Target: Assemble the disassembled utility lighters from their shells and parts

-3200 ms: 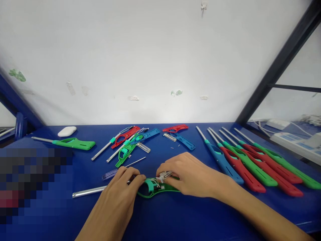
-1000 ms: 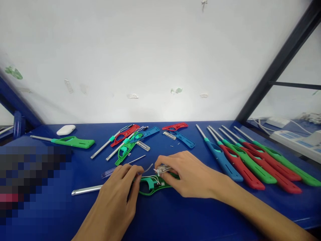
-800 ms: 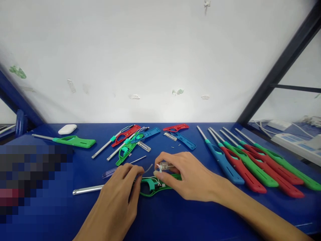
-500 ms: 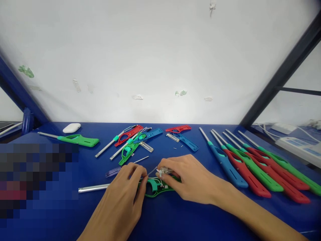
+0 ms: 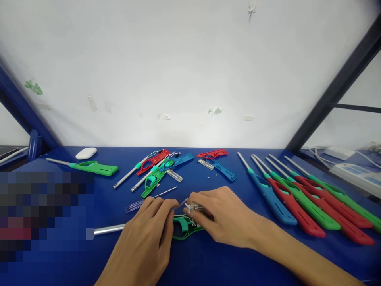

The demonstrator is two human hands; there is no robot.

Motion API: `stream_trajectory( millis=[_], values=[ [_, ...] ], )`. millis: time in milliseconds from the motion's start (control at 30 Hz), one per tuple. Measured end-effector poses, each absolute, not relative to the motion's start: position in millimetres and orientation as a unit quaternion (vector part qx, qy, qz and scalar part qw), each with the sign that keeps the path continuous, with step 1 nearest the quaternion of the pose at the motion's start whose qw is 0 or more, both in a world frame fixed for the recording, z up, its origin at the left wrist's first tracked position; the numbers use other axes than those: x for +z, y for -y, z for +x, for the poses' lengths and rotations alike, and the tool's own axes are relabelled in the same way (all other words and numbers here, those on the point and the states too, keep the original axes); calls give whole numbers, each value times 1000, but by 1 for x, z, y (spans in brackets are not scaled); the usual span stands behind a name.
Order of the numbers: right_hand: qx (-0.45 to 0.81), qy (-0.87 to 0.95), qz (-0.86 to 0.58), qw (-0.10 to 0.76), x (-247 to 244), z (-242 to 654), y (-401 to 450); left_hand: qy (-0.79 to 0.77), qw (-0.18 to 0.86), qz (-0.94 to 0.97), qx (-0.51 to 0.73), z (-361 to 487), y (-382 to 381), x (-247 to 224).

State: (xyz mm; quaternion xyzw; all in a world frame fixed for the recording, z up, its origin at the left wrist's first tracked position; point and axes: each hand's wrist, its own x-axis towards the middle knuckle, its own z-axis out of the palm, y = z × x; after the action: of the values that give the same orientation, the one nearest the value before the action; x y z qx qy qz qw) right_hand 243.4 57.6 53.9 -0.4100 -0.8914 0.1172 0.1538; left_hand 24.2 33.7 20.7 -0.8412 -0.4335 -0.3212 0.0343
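My left hand (image 5: pixel 150 228) pinches the end of a thin, clear tube (image 5: pixel 182 203) between thumb and forefinger. The tube runs to the white-tipped end of a clear lighter fuel tank (image 5: pixel 195 205), gripped by the fingers of my right hand (image 5: pixel 223 214). Beneath both hands lies an opened green gas lighter (image 5: pixel 183 228), its trigger and wires exposed. Its metal barrel (image 5: pixel 109 229) sticks out left of my left wrist. Just beyond my left hand rests a screwdriver (image 5: pixel 135 205) with a clear purplish handle.
Opened lighter parts (image 5: pixel 156 169) in red, green and blue lie behind my hands, with loose shells (image 5: pixel 222 169) further right. Whole lighters (image 5: pixel 276 202) stand in a slanted row at right. A green lighter (image 5: pixel 98 167) and a white case (image 5: pixel 86 153) are at left.
The fuel tank and tube have shifted slightly relative to the green lighter half, with both hands still holding them. The whole view has moved a little.
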Motion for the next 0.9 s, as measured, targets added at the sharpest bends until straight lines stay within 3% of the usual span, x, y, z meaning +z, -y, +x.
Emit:
stream_trajectory(
  millis=[900],
  values=[
    [97,888,-416,167,55,243,-57,414,24,-854,-315,22,-30,19]
  ],
)
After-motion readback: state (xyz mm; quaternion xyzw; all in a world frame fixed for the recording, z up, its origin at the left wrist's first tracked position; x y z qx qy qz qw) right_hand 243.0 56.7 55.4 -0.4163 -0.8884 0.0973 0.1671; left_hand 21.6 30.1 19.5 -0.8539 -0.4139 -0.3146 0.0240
